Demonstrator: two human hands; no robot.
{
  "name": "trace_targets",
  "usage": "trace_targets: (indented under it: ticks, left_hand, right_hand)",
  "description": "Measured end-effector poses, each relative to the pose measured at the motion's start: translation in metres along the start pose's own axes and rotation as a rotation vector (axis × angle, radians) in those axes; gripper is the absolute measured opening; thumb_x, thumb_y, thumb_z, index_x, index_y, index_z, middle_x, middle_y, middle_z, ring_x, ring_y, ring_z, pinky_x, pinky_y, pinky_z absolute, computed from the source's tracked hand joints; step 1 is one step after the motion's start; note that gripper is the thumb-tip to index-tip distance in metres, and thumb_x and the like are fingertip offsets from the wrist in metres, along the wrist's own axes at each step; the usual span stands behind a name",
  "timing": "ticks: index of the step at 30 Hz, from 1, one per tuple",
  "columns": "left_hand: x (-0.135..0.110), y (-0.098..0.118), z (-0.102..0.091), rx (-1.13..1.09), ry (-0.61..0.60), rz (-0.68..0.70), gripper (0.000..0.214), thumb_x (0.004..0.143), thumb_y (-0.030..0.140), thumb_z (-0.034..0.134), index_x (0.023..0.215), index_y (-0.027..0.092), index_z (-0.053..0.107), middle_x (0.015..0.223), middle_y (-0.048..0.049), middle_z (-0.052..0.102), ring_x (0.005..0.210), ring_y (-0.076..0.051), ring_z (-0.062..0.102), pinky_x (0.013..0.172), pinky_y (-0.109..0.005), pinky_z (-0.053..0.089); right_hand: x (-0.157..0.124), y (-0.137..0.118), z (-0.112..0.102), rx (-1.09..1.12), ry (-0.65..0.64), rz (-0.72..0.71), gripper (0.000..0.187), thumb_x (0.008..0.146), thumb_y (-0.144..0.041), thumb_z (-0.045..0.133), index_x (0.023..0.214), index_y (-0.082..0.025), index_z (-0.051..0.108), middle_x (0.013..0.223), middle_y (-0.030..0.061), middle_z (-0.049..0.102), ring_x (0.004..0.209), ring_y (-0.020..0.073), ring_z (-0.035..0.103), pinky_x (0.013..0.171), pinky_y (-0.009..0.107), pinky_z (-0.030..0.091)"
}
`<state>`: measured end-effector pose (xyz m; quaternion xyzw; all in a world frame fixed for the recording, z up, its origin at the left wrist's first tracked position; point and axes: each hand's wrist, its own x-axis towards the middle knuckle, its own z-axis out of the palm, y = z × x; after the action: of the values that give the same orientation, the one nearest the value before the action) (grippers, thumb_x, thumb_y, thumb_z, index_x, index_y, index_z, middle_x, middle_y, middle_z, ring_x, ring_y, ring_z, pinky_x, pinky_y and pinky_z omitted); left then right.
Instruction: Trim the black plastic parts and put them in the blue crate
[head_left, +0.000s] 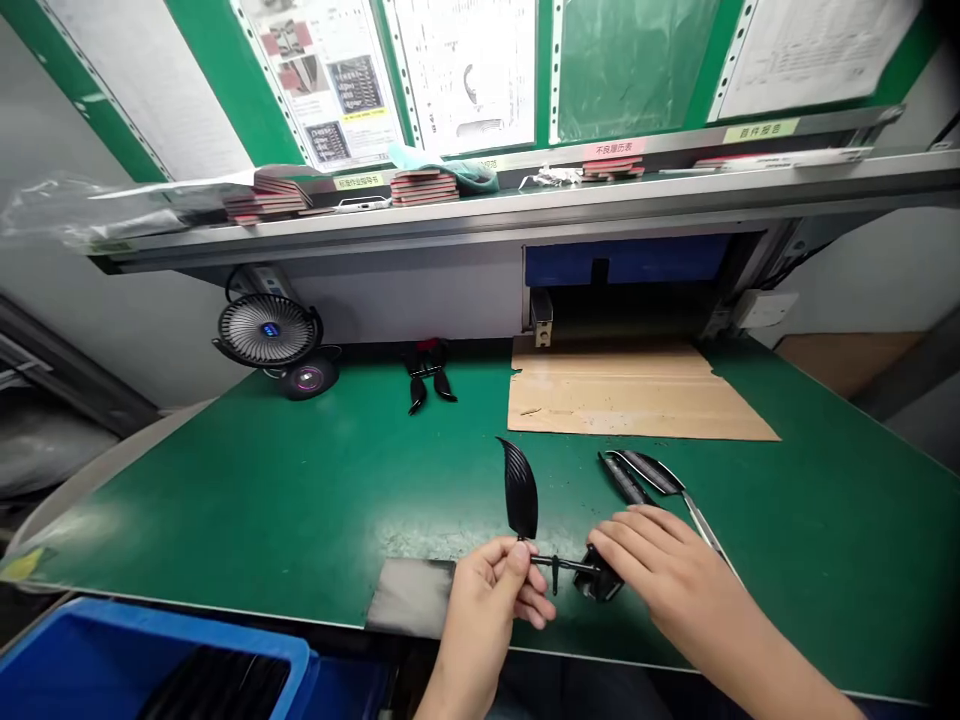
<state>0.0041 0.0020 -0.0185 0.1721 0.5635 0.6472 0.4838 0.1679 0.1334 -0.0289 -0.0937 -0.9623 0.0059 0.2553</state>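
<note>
A black plastic moulding hangs between my hands: a ribbed leaf-shaped blade [520,490] joined by a thin black bar [562,563] to a darker piece [598,582] on the right. My left hand [495,585] pinches the moulding at the foot of the upright blade, thumb against fingers. Over the right end is my right hand [656,560], its fingers closed around the dark piece and partly hiding it. Just beyond that hand, black leaf-shaped pieces [637,475] lie on the green tabletop [315,510]. A thin silver strip [703,522] runs from them past my right hand.
Flat cardboard [622,390] lies at the back right. Another black moulding [429,378] rests at the back centre, and a small fan [270,330] stands at the back left. A grey plate [409,597] sits at the front edge. Below left is a blue bin [300,650] holding black pieces.
</note>
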Motion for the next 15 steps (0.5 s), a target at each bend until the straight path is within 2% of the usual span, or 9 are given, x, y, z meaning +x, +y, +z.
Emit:
trace_targets:
  ticks: [3, 5, 7, 8, 10, 12, 13, 15]
  left_hand:
    - [0.001, 0.001, -0.002, -0.024, 0.025, 0.012, 0.030, 0.082, 0.039, 0.064, 0.084, 0.010, 0.058, 0.063, -0.0022, 0.058, 0.050, -0.012, 0.059, 0.045, -0.018, 0.043]
    - [0.004, 0.001, -0.009, -0.104, 0.087, 0.050, 0.027, 0.082, 0.038, 0.063, 0.082, 0.012, 0.056, 0.063, -0.0007, 0.056, 0.049, -0.012, 0.057, 0.046, -0.019, 0.044]
    - [0.006, 0.002, -0.018, -0.199, 0.183, 0.111, 0.026, 0.083, 0.038, 0.061, 0.080, 0.014, 0.053, 0.063, 0.0014, 0.054, 0.049, -0.010, 0.055, 0.046, -0.018, 0.043]
    - [0.006, 0.002, -0.022, -0.210, 0.204, 0.136, 0.026, 0.082, 0.039, 0.061, 0.080, 0.014, 0.053, 0.063, 0.0020, 0.053, 0.048, -0.009, 0.054, 0.045, -0.018, 0.042]
    - [0.001, 0.003, -0.026, -0.120, 0.117, 0.130, 0.029, 0.082, 0.043, 0.060, 0.081, 0.014, 0.053, 0.060, 0.0018, 0.053, 0.045, -0.010, 0.053, 0.044, -0.018, 0.041]
    - [-0.008, 0.004, -0.026, 0.085, -0.073, 0.058, 0.032, 0.081, 0.046, 0.058, 0.079, 0.014, 0.055, 0.055, 0.0005, 0.053, 0.042, -0.011, 0.051, 0.042, -0.019, 0.039]
    - [-0.014, 0.005, -0.024, 0.213, -0.146, 0.030, 0.031, 0.081, 0.045, 0.058, 0.075, 0.014, 0.057, 0.053, -0.0006, 0.054, 0.042, -0.011, 0.051, 0.042, -0.019, 0.039]
    - [-0.025, 0.007, -0.023, 0.456, -0.158, 0.026, 0.026, 0.079, 0.039, 0.058, 0.070, 0.014, 0.062, 0.054, -0.0020, 0.056, 0.047, -0.013, 0.053, 0.045, -0.019, 0.039]
  right_hand:
    - [0.007, -0.001, 0.001, -0.023, 0.046, -0.050, 0.036, 0.090, 0.000, 0.031, 0.110, -0.013, 0.058, 0.106, 0.0061, 0.064, 0.100, 0.0208, 0.055, 0.100, 0.041, 0.032]
    - [0.008, -0.001, 0.003, -0.040, 0.070, -0.070, 0.035, 0.091, -0.001, 0.030, 0.109, -0.014, 0.058, 0.109, 0.0070, 0.063, 0.102, 0.0227, 0.056, 0.098, 0.042, 0.032]
    - [0.009, -0.002, 0.004, 0.018, 0.100, -0.019, 0.034, 0.093, -0.004, 0.031, 0.107, -0.018, 0.058, 0.114, 0.0060, 0.063, 0.105, 0.0245, 0.056, 0.095, 0.044, 0.036]
    - [0.011, -0.003, 0.004, 0.108, 0.116, 0.065, 0.030, 0.094, -0.009, 0.033, 0.107, -0.020, 0.057, 0.116, 0.0050, 0.062, 0.107, 0.0246, 0.056, 0.093, 0.043, 0.040]
    - [0.015, -0.008, 0.004, 0.432, 0.176, 0.325, 0.016, 0.095, -0.021, 0.040, 0.104, -0.024, 0.053, 0.118, 0.0036, 0.061, 0.105, 0.0230, 0.059, 0.086, 0.037, 0.050]
    - [0.022, -0.018, 0.004, 0.750, 0.237, 0.562, 0.009, 0.092, -0.033, 0.048, 0.098, -0.027, 0.050, 0.111, 0.0019, 0.064, 0.095, 0.0216, 0.065, 0.075, 0.032, 0.057]
    - [0.024, -0.025, 0.005, 0.817, 0.247, 0.632, 0.010, 0.090, -0.037, 0.052, 0.096, -0.029, 0.050, 0.105, 0.0003, 0.066, 0.088, 0.0217, 0.067, 0.070, 0.031, 0.059]
    - [0.027, -0.042, 0.009, 0.789, 0.199, 0.638, 0.012, 0.085, -0.041, 0.058, 0.094, -0.034, 0.055, 0.091, -0.0016, 0.068, 0.078, 0.0236, 0.068, 0.062, 0.034, 0.060]
